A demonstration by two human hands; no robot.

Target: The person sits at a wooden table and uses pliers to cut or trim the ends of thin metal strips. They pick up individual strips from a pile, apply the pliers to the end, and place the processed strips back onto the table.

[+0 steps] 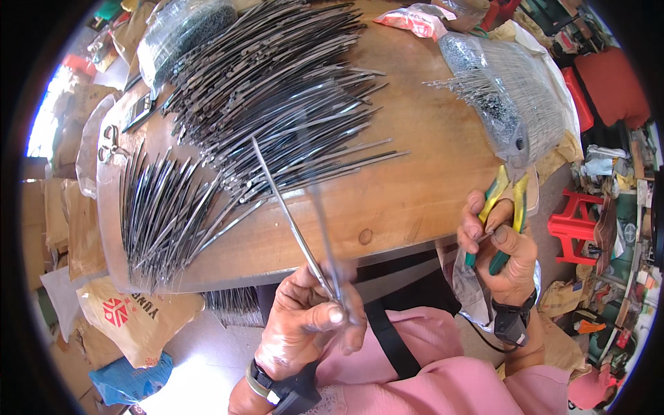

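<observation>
My left hand (308, 315) is closed around the lower ends of two slim metal rods. One rod (285, 202) is sharp and points up over the table; the other is smeared by motion. In my right hand (508, 252) is a pair of pliers (515, 149) with yellow and green handles, jaws pointing away from me. The fingers wrap the handles, and the thumb and forefinger come together between them, where anything pinched is too small to make out. Beyond my left hand lies a large heap of dark metal rods (263, 83), with a smaller bunch (162, 214) at its left.
A wooden table (415, 166) bears the rods. Plastic-wrapped bundles of thin wires (515, 90) lie at the far right, and another bag (183, 41) at the far left. Scissors (111, 144) rest near the left edge. A red stool (575, 225) stands right of the table.
</observation>
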